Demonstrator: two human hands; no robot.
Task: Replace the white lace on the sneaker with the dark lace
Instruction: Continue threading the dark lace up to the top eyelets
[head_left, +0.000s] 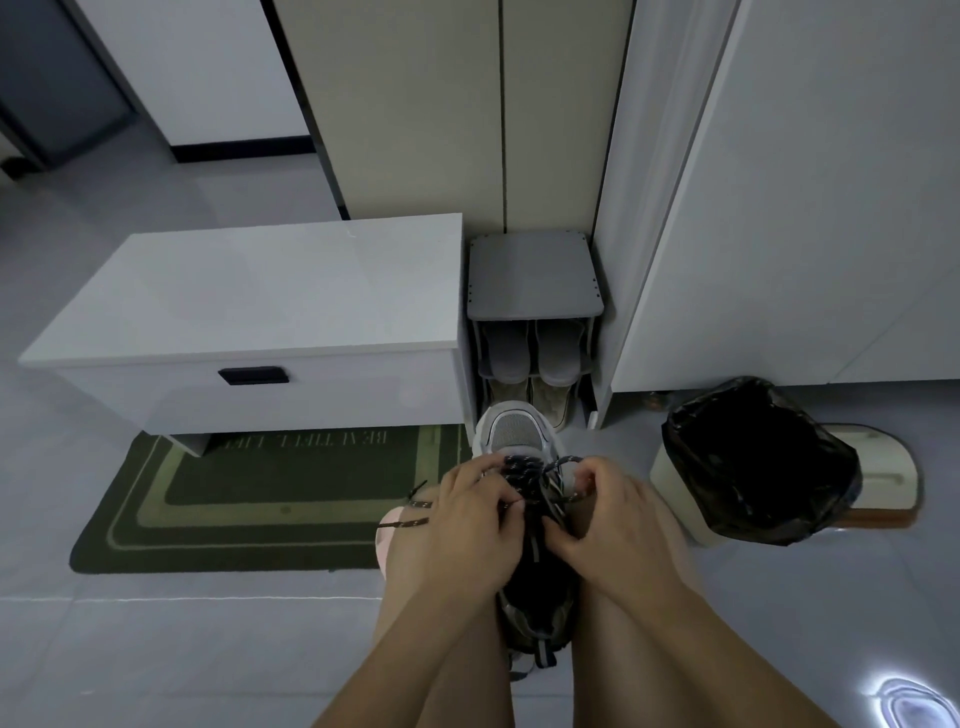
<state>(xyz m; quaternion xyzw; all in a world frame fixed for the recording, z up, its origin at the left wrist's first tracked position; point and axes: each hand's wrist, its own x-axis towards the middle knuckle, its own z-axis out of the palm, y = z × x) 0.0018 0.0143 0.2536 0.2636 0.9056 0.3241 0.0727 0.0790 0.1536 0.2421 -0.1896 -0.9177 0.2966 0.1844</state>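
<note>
A grey and white sneaker lies between my knees, toe pointing away from me, heel toward me. A dark speckled lace runs through its eyelets. My left hand rests on the sneaker's left side and its fingers pinch the dark lace near the middle. On the right side, my right hand pinches another strand of the same lace. Two loose lace ends stick out to the left of my left hand. No white lace is visible.
A dark green doormat lies on the floor at the left, under a white drawer bench. A small grey shoe rack with shoes stands beyond the sneaker. A bin with a black bag stands at the right.
</note>
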